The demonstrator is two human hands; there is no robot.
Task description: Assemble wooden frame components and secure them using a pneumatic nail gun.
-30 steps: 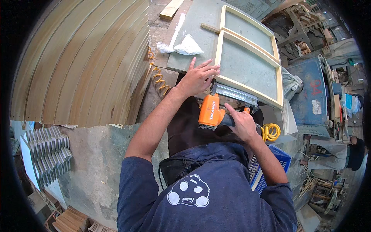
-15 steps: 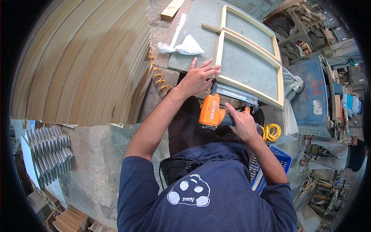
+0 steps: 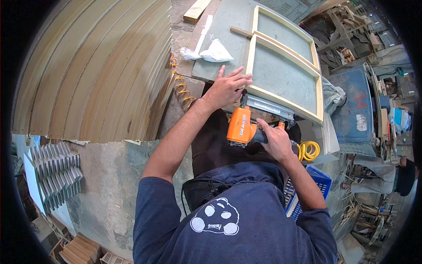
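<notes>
My right hand [image 3: 276,143] is wrapped around the handle of an orange pneumatic nail gun [image 3: 239,125], its index finger stretched along the body. The gun's nose reaches up to the near-left corner of a pale wooden frame [image 3: 285,104], and its silver magazine lies along the frame's near edge. At that same corner, my left hand [image 3: 225,89] rests with fingers stretched out and spread, fingertips on the wood. Part of the left thumb is hidden beside the gun's nose. The frame lies on a grey-green worktable [image 3: 215,72] and has a cross rail dividing it.
A tied white plastic bag [image 3: 216,52] sits at the table's left. Tall stacked wooden panels [image 3: 92,66] stand on the left, beside a coiled orange hose [image 3: 181,86]. To my right are a yellow hose [image 3: 309,150], a blue crate [image 3: 318,180] and a blue metal cabinet [image 3: 351,110].
</notes>
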